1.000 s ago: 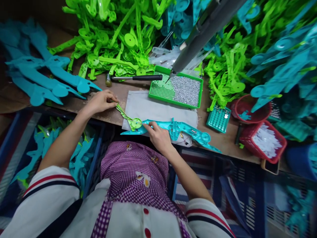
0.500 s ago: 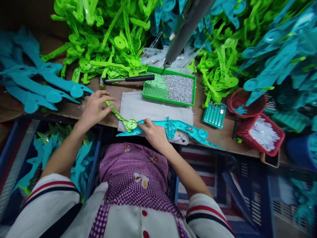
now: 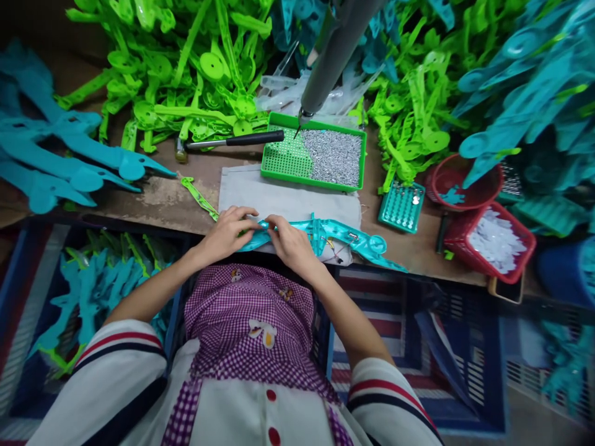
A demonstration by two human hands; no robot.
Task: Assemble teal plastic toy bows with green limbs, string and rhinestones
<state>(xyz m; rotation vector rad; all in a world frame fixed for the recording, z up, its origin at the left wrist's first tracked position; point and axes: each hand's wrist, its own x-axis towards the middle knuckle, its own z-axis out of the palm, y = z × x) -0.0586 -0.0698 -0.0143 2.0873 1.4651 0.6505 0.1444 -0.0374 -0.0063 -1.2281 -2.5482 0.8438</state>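
A long teal plastic part [image 3: 318,235], curved with raised brackets, lies on a pale cloth at the table's front edge. My right hand [image 3: 290,246] grips it near its left end, thumb and fingers closed. A lime-green plastic lever [image 3: 200,199] sticks out to the left of the teal part. My left hand [image 3: 231,231] covers the lever's round end, its fingertips pressed together where green meets teal, close to my right fingertips. What the left fingertips pinch is hidden. Thin wires show on the teal part, right of my right hand.
Behind the cloth [image 3: 239,186] stands a green tray [image 3: 312,181] of small metal pieces, a hammer [image 3: 232,141] at its left, a hanging power driver [image 3: 325,74] above. Green and teal parts are heaped behind. Red containers [image 3: 506,248] stand right; a blue crate [image 3: 174,310] is below left.
My left hand has moved right, from the lever's free end to its round end beside my right hand. My right hand stays on the teal part. The view has shifted slightly.
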